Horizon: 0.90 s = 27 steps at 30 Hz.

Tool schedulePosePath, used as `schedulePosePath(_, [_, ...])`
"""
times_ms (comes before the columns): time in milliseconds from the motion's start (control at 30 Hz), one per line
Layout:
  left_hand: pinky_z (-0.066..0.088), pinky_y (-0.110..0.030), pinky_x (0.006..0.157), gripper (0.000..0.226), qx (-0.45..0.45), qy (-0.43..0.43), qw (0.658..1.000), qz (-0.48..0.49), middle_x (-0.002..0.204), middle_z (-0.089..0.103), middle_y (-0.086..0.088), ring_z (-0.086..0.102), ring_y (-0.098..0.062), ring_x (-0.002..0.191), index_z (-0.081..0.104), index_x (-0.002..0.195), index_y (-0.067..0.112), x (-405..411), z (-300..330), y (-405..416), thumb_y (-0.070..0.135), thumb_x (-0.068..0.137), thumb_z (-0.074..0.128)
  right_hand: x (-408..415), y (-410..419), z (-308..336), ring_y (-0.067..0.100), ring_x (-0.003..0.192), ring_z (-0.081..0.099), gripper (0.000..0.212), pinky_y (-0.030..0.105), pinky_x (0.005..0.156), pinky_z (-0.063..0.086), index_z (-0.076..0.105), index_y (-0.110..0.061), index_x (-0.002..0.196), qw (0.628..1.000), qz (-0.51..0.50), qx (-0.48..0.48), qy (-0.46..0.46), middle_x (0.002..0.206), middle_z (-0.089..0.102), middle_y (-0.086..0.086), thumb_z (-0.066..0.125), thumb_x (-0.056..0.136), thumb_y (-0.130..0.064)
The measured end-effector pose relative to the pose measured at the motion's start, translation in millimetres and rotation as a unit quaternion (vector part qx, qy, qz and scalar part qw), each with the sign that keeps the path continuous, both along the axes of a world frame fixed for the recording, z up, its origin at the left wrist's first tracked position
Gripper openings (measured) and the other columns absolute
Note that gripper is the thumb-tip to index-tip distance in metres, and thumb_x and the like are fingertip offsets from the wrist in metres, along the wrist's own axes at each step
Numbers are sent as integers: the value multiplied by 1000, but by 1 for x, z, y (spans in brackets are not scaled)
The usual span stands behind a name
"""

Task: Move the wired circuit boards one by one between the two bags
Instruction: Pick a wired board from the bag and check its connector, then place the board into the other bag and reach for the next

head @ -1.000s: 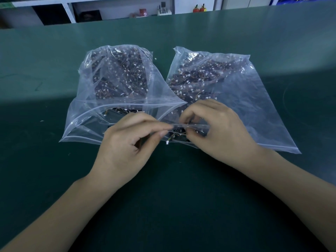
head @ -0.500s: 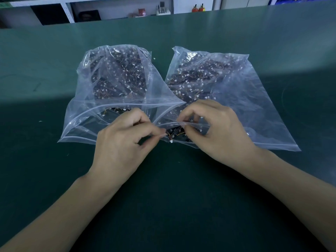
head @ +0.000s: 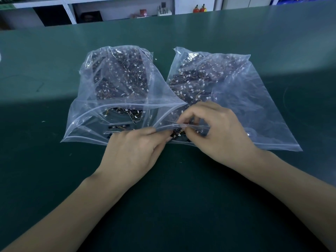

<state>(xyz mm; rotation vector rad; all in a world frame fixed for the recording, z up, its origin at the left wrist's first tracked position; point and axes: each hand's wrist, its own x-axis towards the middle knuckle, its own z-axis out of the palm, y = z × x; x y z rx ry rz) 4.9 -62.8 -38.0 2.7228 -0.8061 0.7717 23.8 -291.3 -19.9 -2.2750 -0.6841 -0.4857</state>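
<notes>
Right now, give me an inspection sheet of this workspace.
Surface: dark green table mat, small white specks.
Job's things: two clear plastic zip bags side by side, left bag mouth open, right bag; both hold black wired circuit boards.
Clutter: nothing seen.
Grippers: left hand and right hand pinch at the right bag's mouth, around one board.
Cables: thin orange wires with white connectors on boards.
Surroundings: white shelving behind, small items.

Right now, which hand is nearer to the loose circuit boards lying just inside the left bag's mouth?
Left. The left hand sits at the left bag's opening, just below those circuit boards; the right hand is off to their right, over the right bag.
</notes>
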Motion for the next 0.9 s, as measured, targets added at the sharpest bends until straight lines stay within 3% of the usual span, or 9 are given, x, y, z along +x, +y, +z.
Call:
schedulePosePath(67, [49,-29,51,22,-25,3,1000,-4,76,68,13,70,-20,64,82,115,35,-1,2,-1,35,108,61,0,-1,1,6,86,60,22,34,79,54,75,-22,96,1000,-1,3,1,89,68,-16,73,86,-2])
schedulePosePath(133, [51,-30,57,18,-95,27,995,1,78,69,17,67,-11,67,81,101,34,-1,5,1,37,106,64,0,-1,1,7,87,61,22,33,79,54,75,-22,97,1000,1,6,2,91,69,-17,74,86,-4])
schedulePosePath(233, [38,-31,54,36,-189,72,979,39,62,49,8,49,-15,56,55,76,22,3,8,10,41,107,56,0,-1,0,9,87,62,21,31,78,54,74,-24,98,1000,0,3,2,91,69,-19,75,87,-5])
schedulePosePath(300, [32,-31,52,39,-178,75,979,65,56,42,5,45,-17,52,46,73,21,5,11,16,41,106,52,1,-1,-1,8,88,62,23,27,78,54,74,-25,98,1000,-2,0,-1,92,69,-20,74,87,-5])
schedulePosePath(400, [31,-30,53,33,-105,61,985,126,57,44,10,47,-18,54,52,78,23,8,12,23,41,106,57,1,-1,-2,6,88,61,24,21,79,52,74,-26,99,1000,-4,-7,-3,92,68,-21,73,87,-5])
schedulePosePath(533, [39,-32,59,12,-86,52,982,160,69,49,16,52,-19,65,64,98,27,12,14,32,38,98,67,0,0,-2,7,88,62,23,24,79,53,73,-26,100,1000,-5,-12,0,92,67,-20,73,87,-7])
schedulePosePath(700, [56,-42,78,20,-69,56,985,146,101,72,9,68,-25,95,73,118,29,15,13,36,34,99,71,-1,-1,-1,6,87,61,23,24,80,53,74,-24,100,1000,-1,-13,4,92,68,-20,73,88,-5])
schedulePosePath(767, [54,-44,88,21,-58,63,986,141,104,71,8,66,-26,101,76,119,27,16,11,36,34,99,70,-1,-1,-1,6,87,60,22,26,80,53,75,-25,100,1000,-2,-14,7,92,68,-19,74,88,-6])
schedulePosePath(900, [52,-44,88,22,-38,64,986,150,103,71,4,62,-28,100,81,117,21,18,7,37,29,102,67,-1,-1,-1,7,86,60,21,31,79,54,75,-25,100,1000,-3,-13,7,91,68,-16,74,88,-7])
